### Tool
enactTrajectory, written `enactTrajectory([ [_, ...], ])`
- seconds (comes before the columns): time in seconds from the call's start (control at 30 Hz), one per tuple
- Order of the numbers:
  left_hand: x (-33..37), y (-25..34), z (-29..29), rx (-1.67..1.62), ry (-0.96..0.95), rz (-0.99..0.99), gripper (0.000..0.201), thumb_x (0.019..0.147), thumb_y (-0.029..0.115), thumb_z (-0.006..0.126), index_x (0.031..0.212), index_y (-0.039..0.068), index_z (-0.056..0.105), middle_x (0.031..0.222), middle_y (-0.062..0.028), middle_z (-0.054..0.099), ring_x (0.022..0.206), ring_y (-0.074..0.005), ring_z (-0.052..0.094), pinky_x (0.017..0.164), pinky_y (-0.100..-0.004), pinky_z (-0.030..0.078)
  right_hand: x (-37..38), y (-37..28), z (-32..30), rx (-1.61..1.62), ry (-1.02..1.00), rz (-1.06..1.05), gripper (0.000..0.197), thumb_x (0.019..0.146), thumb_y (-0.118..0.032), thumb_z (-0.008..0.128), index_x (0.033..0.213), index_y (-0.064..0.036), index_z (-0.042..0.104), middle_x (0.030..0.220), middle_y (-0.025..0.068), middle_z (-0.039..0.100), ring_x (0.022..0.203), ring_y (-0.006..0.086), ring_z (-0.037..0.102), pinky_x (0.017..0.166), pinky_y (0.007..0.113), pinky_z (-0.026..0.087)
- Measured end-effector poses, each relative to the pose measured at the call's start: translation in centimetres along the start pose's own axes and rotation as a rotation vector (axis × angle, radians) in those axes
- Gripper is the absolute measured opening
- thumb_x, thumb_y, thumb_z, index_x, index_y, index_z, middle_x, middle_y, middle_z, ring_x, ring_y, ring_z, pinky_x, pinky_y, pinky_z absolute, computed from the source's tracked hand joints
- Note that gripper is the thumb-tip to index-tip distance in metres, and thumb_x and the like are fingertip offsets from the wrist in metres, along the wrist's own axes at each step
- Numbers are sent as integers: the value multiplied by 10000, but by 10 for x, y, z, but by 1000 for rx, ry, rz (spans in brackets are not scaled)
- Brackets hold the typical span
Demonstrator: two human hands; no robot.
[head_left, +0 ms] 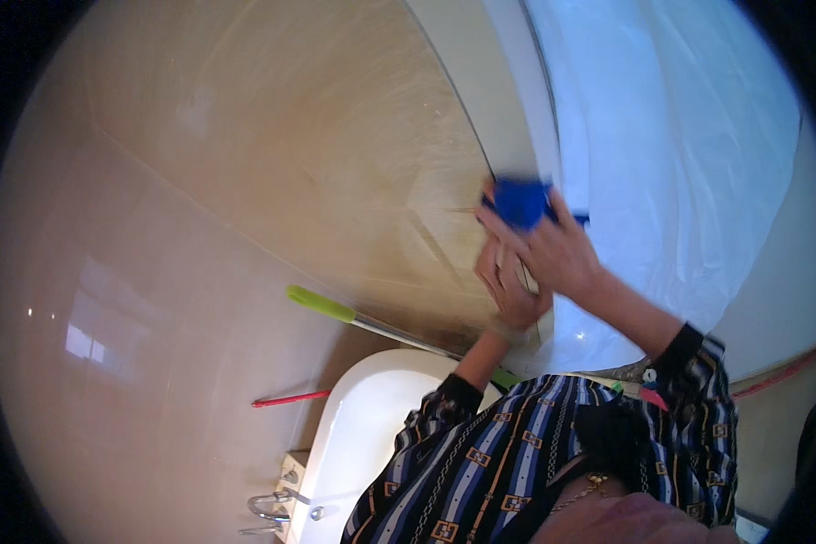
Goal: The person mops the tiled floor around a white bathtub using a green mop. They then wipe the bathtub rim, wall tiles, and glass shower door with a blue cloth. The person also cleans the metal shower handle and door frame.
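The right hand (558,249) grips a blue cloth (519,201) against the tiled wall (272,163) beside the white curtain (680,145), the left hand (510,288) half-curled just beneath; streaks suggest wiping is unfinished.

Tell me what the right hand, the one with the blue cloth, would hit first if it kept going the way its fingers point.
The right hand points up and left, holding the blue cloth. Straight on, it would most likely meet the beige tiled wall first. The cloth already looks pressed to it, though depth is hard to judge.
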State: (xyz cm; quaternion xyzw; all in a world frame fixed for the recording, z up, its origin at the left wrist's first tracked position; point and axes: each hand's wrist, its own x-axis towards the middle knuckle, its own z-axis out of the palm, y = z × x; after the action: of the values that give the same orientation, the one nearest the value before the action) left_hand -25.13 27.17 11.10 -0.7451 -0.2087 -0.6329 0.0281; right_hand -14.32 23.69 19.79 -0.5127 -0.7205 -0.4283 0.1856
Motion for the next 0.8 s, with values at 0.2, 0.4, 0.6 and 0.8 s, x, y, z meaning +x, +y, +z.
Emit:
enactTrajectory([
  [0.2,16,19,-11,-32,-38,-216,778,723,203,795,1330,-11,358,1329,-246,355,1177,-379,411,996,-465,341,16,-3,-34,372,-109,63,589,872,-217,505,1416,-19,396,1339,99,530,1072,233,568,1121,512,220],
  [0.4,148,-1,-38,-117,236,-88,353,721,-21,684,1056,41,592,1098,-167,571,1046,-340,531,950,-451,382,108,41,-67,142,236,21,617,849,-272,579,1405,-62,414,1399,96,480,1047,191,585,1154,482,192],
  [0.6,85,-45,-40,107,105,0,367,618,-114,592,942,50,641,1050,-144,590,1021,-335,548,912,-451,425,31,30,-24,81,72,-216,441,815,-226,618,1231,-81,621,1416,48,473,1130,176,515,908,376,441],
  [0.8,89,-53,-44,143,93,88,386,597,-86,580,947,59,648,1095,-135,564,1023,-355,518,913,-463,385,26,27,-12,-100,396,-174,365,733,-175,660,1089,-208,730,1135,-52,603,1019,129,498,959,416,269],
])
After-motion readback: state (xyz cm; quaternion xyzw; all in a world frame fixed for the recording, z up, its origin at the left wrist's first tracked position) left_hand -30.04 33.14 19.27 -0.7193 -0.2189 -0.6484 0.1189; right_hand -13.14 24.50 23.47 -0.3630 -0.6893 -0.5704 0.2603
